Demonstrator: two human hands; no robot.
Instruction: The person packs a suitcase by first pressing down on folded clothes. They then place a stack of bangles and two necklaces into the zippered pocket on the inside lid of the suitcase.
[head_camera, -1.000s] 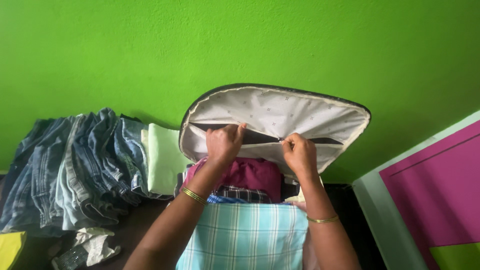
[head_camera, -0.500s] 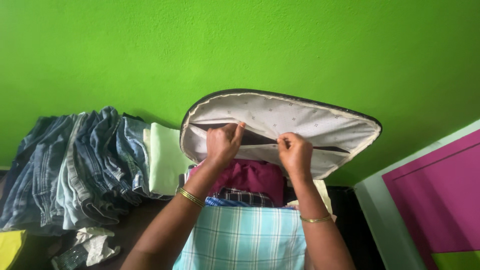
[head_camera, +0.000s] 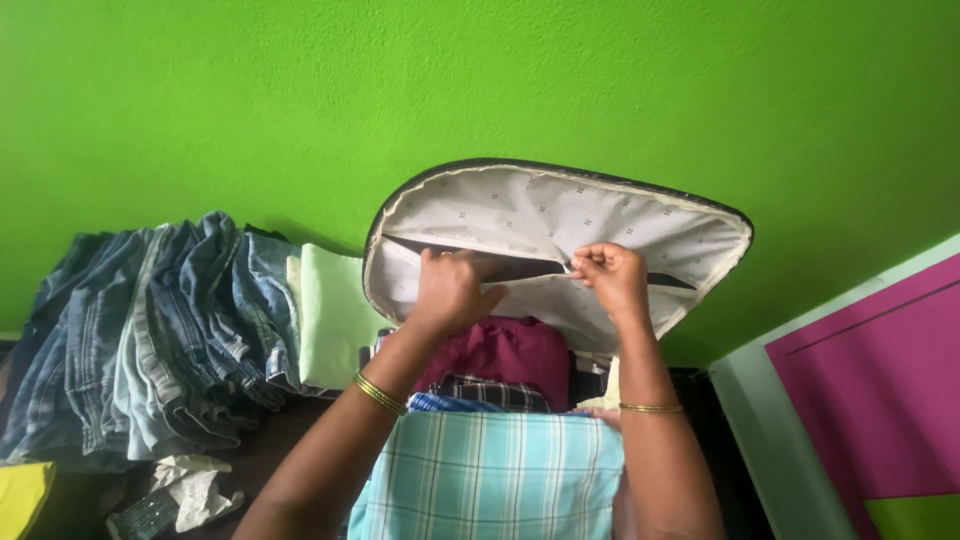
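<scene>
An open suitcase lid (head_camera: 560, 215) with a pale dotted lining leans against the green wall. A zip pocket runs across the lining, its slit partly open and dark. My left hand (head_camera: 448, 290) grips the pocket's lower edge at the left. My right hand (head_camera: 612, 278) pinches the zip pull near the middle of the slit. Below the lid the suitcase holds folded clothes: a maroon garment (head_camera: 505, 350), a dark checked one (head_camera: 488, 390) and a light blue checked cloth (head_camera: 490, 475) nearest me.
A heap of blue jeans (head_camera: 150, 330) lies at the left, with a folded pale green cloth (head_camera: 330, 315) beside the suitcase. A crumpled white cloth (head_camera: 190, 485) and a yellow thing (head_camera: 20, 495) lie at the lower left. A magenta panel (head_camera: 880, 380) stands at the right.
My right hand has moved up and a little right along the zip. My left hand shifted lower on the pocket edge. The lid tilted slightly.
</scene>
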